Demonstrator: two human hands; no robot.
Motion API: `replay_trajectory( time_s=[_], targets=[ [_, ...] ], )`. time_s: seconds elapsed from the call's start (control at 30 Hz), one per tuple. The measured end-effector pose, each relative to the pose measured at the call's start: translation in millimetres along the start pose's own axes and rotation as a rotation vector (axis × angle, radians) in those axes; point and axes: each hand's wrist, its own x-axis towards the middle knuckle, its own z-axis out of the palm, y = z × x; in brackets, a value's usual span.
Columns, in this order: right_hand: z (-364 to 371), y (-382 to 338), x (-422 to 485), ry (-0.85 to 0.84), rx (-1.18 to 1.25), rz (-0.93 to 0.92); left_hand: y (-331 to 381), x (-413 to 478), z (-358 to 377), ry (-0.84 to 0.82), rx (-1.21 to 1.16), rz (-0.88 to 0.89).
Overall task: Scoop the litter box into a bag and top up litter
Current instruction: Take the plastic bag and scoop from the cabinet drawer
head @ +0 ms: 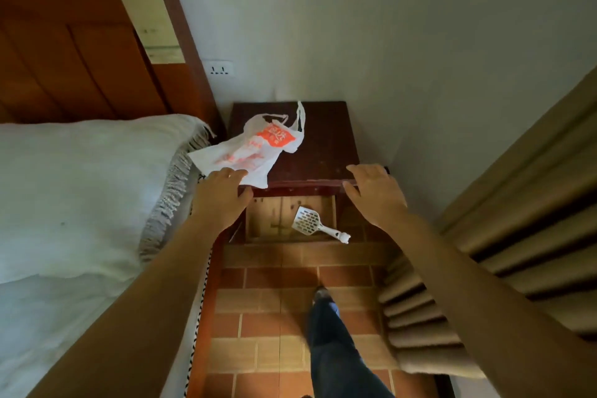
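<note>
A white plastic bag (255, 147) with orange print lies crumpled on the dark wooden nightstand top (323, 145). Below the top, an open wooden drawer (268, 220) holds a white slotted litter scoop (310, 222); its handle pokes out over the drawer's front right. My left hand (223, 197) grips the top's front left edge, fingers on top and touching the bag's corner, thumb under the edge. My right hand (374, 194) grips the front right corner the same way. No litter box or litter is in view.
A bed with a white fringed cover (80, 197) presses against the nightstand's left side. Beige curtains (500, 236) hang close on the right. My leg in dark trousers (336, 342) stands on the brick-patterned floor (258, 317) in the narrow gap. A wall socket (219, 69) sits above.
</note>
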Motion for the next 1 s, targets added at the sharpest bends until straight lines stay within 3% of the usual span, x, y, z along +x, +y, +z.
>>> replay_trajectory(
  time_s=[0.43,1.0],
  targets=[
    [-2.6,47.1,178.7,-0.047,0.045,-0.061,17.8,158.1,12.5,-0.097,-0.035,-0.158],
    [64.4,26.5,169.2,-0.119,0.121,0.079,-23.7,200.9,77.6,-0.199,0.044,-0.058]
  ],
)
